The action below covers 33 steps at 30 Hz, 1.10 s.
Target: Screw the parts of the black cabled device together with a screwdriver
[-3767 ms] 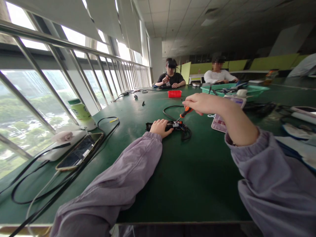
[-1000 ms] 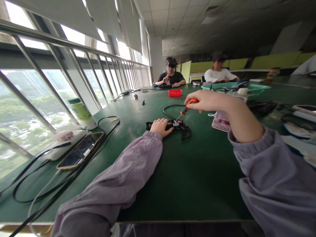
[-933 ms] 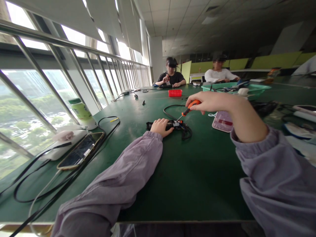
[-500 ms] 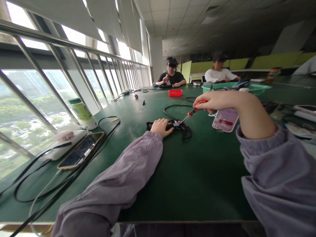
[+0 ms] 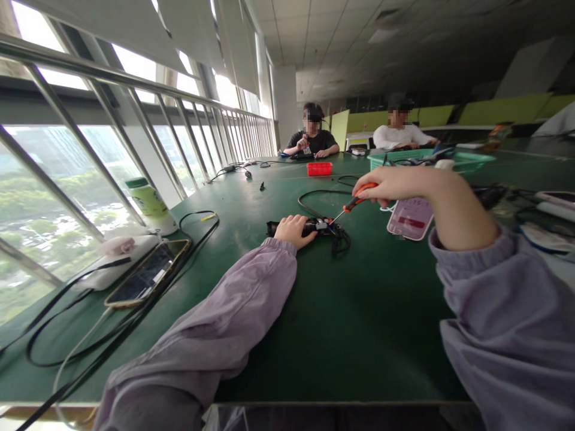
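Note:
A black, tube-shaped device (image 5: 311, 227) lies on the green table (image 5: 350, 323), its exact kind unclear. Small grey and coloured parts show at its right end, beside a bunched black cord. My left hand (image 5: 293, 231) wraps over the tube's middle and presses it against the table. In my right hand (image 5: 390, 183) is a screwdriver (image 5: 354, 203) with an orange and black handle, gripped from above. Its shaft slants down to the left, and the tip meets the device's right end. Whether it sits in a screw is too small to tell.
A lit phone (image 5: 409, 219) lies right of the screwdriver. Farther back stand a red bin (image 5: 319, 169) and a green basket (image 5: 381, 160) of parts. Left are a bottle (image 5: 151, 206), another phone (image 5: 148, 274) and cables. Two people (image 5: 313, 134) sit across the table.
My right hand and the screwdriver have shifted right, and the tip has moved from the device's upper face toward its right end. My left hand holds the same spot.

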### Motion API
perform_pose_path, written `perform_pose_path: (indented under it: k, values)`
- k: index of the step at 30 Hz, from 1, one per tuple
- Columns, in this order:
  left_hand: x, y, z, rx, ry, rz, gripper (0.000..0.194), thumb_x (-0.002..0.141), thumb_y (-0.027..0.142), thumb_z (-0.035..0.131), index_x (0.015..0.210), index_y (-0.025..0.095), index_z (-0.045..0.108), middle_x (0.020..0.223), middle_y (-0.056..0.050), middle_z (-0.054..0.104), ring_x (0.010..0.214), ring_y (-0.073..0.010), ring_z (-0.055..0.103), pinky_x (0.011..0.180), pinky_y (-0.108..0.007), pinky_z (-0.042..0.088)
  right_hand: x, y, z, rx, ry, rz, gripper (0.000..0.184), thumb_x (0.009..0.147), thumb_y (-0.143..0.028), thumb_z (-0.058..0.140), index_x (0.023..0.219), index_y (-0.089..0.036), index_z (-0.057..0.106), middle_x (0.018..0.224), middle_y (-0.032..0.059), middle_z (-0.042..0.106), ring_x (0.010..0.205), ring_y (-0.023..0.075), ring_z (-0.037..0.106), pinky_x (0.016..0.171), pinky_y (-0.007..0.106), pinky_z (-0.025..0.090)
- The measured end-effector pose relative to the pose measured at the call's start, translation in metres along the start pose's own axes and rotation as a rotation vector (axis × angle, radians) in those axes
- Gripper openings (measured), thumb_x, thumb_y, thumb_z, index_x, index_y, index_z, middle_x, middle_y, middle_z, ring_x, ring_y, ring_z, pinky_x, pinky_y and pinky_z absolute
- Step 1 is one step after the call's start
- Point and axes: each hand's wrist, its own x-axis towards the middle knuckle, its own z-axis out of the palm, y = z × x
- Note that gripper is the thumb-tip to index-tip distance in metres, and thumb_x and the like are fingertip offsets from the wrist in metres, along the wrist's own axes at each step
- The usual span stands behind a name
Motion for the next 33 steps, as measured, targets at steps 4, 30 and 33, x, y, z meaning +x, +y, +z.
perform_pose_path:
  k: [4,30,33]
  values:
    - [0.0005,0.0000,0.0005,0.005,0.005,-0.003,0.044,0.084,0.052,0.045,0.109,0.018,0.055,0.108,-0.008,0.061,0.103,-0.0256,0.055,0.086,-0.038,0.041,0.0081,0.0049,0.0022,-0.007,-0.035,0.006,0.034,0.081,-0.036,0.048,0.106,-0.019,0.062,0.058,0.0018,0.058,0.057,0.0158,0.054,0.057,0.027,0.038]
    - [0.0003,-0.0003,0.0003,0.013,0.010,-0.001,0.045,0.083,0.052,0.045,0.110,0.018,0.056,0.107,-0.008,0.062,0.102,-0.0253,0.055,0.085,-0.037,0.041,0.0054,0.0048,0.0003,0.031,-0.013,0.035,0.029,0.084,-0.042,0.046,0.090,-0.020,0.063,0.057,0.0005,0.056,0.045,0.0121,0.050,0.050,0.028,0.037]
    - [0.0004,-0.0010,0.0013,0.006,0.018,-0.001,0.044,0.083,0.052,0.047,0.108,0.018,0.056,0.106,-0.007,0.063,0.100,-0.0251,0.055,0.085,-0.037,0.041,0.0044,0.0061,-0.0007,0.050,-0.002,0.042,0.027,0.084,-0.041,0.047,0.088,-0.020,0.063,0.058,0.0009,0.056,0.047,0.0127,0.051,0.054,0.028,0.040]
